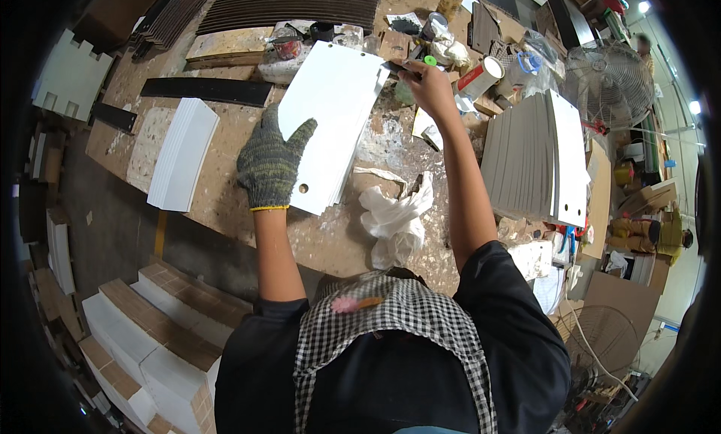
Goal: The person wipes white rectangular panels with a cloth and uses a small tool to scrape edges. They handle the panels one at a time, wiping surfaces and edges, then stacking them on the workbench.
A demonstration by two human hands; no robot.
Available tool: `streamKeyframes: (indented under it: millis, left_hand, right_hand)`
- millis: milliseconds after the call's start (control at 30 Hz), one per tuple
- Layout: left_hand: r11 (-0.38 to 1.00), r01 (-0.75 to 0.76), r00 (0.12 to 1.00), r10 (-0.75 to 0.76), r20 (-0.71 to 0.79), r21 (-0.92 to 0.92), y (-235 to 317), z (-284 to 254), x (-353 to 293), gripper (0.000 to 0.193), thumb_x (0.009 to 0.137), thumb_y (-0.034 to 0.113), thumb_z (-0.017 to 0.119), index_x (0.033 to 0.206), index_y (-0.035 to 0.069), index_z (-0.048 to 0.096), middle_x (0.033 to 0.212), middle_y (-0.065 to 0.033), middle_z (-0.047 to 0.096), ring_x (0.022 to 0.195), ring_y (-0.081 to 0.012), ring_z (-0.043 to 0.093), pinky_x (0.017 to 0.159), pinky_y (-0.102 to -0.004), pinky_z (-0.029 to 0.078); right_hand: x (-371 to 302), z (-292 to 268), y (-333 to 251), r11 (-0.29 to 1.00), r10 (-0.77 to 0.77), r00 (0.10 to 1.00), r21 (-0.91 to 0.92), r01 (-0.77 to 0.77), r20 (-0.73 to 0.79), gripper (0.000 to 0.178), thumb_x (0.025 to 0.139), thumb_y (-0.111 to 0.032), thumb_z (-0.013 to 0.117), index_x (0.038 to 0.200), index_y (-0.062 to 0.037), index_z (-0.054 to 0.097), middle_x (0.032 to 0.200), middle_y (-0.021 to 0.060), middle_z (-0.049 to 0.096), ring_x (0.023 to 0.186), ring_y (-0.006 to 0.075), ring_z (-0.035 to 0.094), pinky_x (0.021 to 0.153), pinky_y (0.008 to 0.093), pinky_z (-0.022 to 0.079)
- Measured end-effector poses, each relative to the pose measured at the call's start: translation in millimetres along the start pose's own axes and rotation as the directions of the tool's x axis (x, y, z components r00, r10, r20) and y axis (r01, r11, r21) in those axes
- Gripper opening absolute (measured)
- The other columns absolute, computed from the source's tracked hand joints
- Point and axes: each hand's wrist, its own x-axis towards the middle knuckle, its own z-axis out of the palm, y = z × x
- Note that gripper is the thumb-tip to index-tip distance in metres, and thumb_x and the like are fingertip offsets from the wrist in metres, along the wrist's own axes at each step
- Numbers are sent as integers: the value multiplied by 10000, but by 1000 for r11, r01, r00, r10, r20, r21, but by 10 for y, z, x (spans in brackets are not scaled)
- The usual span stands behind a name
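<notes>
A stack of white panels point(328, 111) with small holes near its ends lies on the worktable in front of me. My left hand point(275, 160), in a dark grey-green knit glove, rests on the stack's left edge with the thumb spread away from the fingers. At the far right corner of the top panel, my bare right hand point(426, 85) is closed around a small dark tool point(392, 66). Its tip meets the panel's edge; its exact kind is hard to make out. Crumpled white cloth point(398, 216) lies between my forearms.
Thinner white panels point(182, 155) are stacked at left, beside a black strip point(206, 91). A tall row of panels point(529, 156) stands at right. Behind it are a red-and-white can point(481, 77) and a fan point(610, 83). White blocks point(143, 336) sit at lower left; a person point(650, 235) is far right.
</notes>
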Motion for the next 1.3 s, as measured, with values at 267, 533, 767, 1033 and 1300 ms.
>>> streamKeyframes:
  millis: [267,533,767,1033,1300]
  left_hand:
    - [1000,-8,1000,8,-22,5,-28,10,-28,855,881,673,620,1441,38,501,1361,-240,593,1252,-369,584,1076,-461,444]
    - [999,11,1000,-11,0,36,-3,11,-1,863,879,678,616,1453,46,491,1376,-236,586,1268,-367,576,1088,-459,439]
    - [1000,-2,1000,2,-1,27,-20,16,-15,865,882,681,611,1450,38,495,1371,-241,588,1270,-366,575,1086,-457,441]
    - [1000,-20,1000,20,-22,16,-46,43,11,862,881,668,620,1443,26,499,1365,-247,590,1248,-369,586,1067,-459,450]
    - [1000,-21,1000,21,-21,22,-47,42,12,835,889,641,629,1439,26,500,1349,-250,597,1244,-373,585,1065,-457,450]
  right_hand:
    - [-1,34,-8,999,38,999,-19,-38,12,319,941,-275,709,1184,-70,729,989,191,745,843,350,722,753,417,540]
    - [-2,-14,-108,999,38,999,-24,-39,-33,327,941,-266,699,1215,-90,724,997,210,739,846,353,729,769,423,545]
    - [-25,-52,-116,998,32,999,-48,-30,42,311,939,-262,698,1211,-115,731,941,205,739,786,358,710,721,421,530]
    - [-4,-48,-111,999,37,999,0,-37,4,315,932,-273,710,1197,-104,734,934,205,739,757,350,700,710,408,525]
    - [7,-20,-90,999,38,999,-25,-38,-13,361,942,-275,706,1237,-67,710,949,214,740,782,303,718,730,392,531]
